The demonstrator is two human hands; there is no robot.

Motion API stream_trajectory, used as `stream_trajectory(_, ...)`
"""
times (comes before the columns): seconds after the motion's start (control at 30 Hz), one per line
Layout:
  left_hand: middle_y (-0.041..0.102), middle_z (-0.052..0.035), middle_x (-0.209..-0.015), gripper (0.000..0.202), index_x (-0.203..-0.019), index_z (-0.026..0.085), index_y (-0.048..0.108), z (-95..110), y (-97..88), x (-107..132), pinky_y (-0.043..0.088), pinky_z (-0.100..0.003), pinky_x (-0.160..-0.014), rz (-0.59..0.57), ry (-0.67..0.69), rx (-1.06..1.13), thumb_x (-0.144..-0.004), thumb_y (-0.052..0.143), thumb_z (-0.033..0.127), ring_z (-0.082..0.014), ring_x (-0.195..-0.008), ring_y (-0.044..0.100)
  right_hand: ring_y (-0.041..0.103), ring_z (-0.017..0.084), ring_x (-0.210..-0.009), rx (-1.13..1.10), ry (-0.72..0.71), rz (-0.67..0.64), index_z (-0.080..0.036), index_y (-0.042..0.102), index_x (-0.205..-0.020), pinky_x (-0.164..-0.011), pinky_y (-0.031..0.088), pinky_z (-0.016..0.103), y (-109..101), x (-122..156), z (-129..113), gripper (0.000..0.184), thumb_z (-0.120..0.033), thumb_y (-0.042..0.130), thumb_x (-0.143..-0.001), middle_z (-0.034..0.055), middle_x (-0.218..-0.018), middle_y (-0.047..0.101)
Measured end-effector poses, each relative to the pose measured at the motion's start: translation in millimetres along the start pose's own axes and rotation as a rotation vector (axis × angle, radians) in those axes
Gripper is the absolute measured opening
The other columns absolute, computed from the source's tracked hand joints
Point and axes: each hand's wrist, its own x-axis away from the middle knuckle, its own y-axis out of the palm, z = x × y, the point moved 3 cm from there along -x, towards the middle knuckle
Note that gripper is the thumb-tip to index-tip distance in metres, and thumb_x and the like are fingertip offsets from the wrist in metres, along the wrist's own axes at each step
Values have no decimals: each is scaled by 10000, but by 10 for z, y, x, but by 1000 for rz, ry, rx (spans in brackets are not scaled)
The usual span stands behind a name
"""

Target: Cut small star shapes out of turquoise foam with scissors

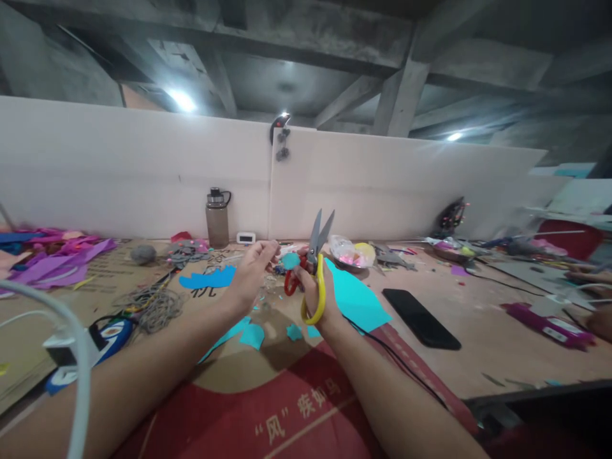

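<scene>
My right hand (310, 287) gripping splayed, yellow-and-red-handled steel scissors (313, 254); small turquoise paper scrap (291, 260) sitting at its fingertips. My left hand (255, 268) curling nearly closed, hold unclear. Slackening fingers could be dropping scrap.

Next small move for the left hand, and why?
Probably pinch the small turquoise piece with the left hand: its fingertips are close by, while the right hand, beside the piece, holds the scissors, blades spread and pointing away from it.
</scene>
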Motion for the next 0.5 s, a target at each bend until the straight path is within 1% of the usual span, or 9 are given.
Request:
stream_trajectory(0.03,635,-26,-854,321,-887,183,652,-101,-1,38,443,-269,-708,-33,-28,21,-897,665,504,-140,-778,558,577,119,-601,23,-8,3,-191,597,-990,-570,503,259,-7,4,-1,275,-287,676,-745,-34,-747,620)
stream_trajectory(0.1,642,-19,-836,281,-886,183,659,-203,29,116,441,-272,-690,-94,-64,15,-861,727,454,-137,-750,556,566,116,-608,51,-18,3,-188,591,-919,-586,500,261,-13,16,-8,211,-277,681,-750,-29,-741,617)
stream_trajectory(0.17,639,-8,-788,247,-849,182,649,-224,66,163,447,-277,-687,-144,-88,-6,-832,763,400,-133,-717,557,550,115,-577,44,-4,-18,-192,572,-882,-559,487,266,-6,34,-21,189,-283,685,-761,-31,-710,602)
stream_trajectory(0.23,621,2,-718,250,-789,180,627,-217,77,172,451,-282,-677,-163,-100,-17,-821,768,383,-129,-673,554,537,120,-533,6,20,-47,-197,570,-926,-513,473,272,13,56,-38,220,-300,687,-771,-41,-683,583)
stream_trajectory(0.33,606,8,-651,291,-734,173,611,-202,54,149,434,-274,-630,-149,-120,13,-787,787,398,-117,-609,541,569,133,-560,-36,25,-71,-205,576,-998,-533,496,280,49,81,-52,292,-327,716,-772,-36,-709,586)
stream_trajectory(0.4,601,10,-627,320,-721,167,610,-181,35,131,414,-259,-592,-130,-145,87,-740,818,409,-106,-580,532,584,140,-599,-57,21,-91,-214,575,-1031,-559,507,284,74,83,-27,341,-370,741,-778,-30,-740,588)
stream_trajectory(0.5,611,7,-624,367,-726,158,612,-115,8,105,407,-241,-559,-82,-172,220,-652,870,407,-97,-559,538,548,137,-578,-70,38,-146,-232,556,-1092,-522,481,279,101,77,66,416,-456,741,-794,-32,-757,574)
